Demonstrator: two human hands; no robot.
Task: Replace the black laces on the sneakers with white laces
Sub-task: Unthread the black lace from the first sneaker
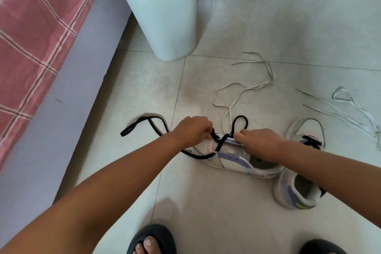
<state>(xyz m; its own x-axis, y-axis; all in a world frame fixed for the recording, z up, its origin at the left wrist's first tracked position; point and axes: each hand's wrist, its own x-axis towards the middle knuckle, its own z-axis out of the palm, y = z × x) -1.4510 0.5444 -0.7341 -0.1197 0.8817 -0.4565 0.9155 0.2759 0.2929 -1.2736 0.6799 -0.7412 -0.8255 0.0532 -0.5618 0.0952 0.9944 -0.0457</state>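
Observation:
A white sneaker (231, 159) with lilac trim lies on the floor tiles, a black lace (150, 121) partly pulled out of its eyelets. My left hand (191, 130) pinches the black lace at the shoe's front eyelets. My right hand (261, 142) grips the sneaker's eyelet edge, beside a black loop (241, 118). The second sneaker (299, 192) sits to the right, partly behind my right forearm, still with black lace (312, 142). One white lace (247, 88) lies loose just beyond the shoe. Another white lace (350, 109) lies at the far right.
A white bin (165, 27) with a blue liner stands behind the shoes. A bed with a pink checked cover (37, 27) runs along the left. My feet in dark slippers (152, 239) are at the bottom edge.

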